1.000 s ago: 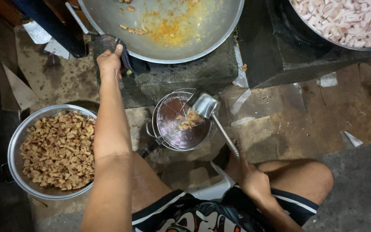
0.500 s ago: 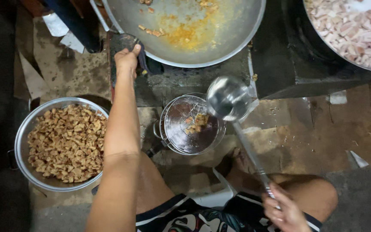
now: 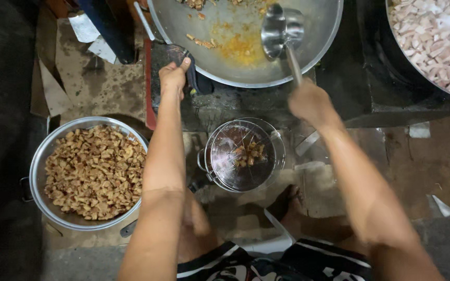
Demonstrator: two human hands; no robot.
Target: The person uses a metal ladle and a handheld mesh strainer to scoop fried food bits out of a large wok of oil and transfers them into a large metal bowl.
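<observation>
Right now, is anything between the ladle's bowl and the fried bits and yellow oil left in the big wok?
Nothing visible. The right hand holds the steel ladle with its bowl already inside the large round metal wok, just right of the yellow oil patch. The left hand grips the wok's dark handle at the rim, clear of that path.

- I am seeing dim, warm overhead light glaring on the wok (image 3: 194,31).
- Motion is blurring the right hand (image 3: 311,103).
- Frame edges are falling dark.
</observation>
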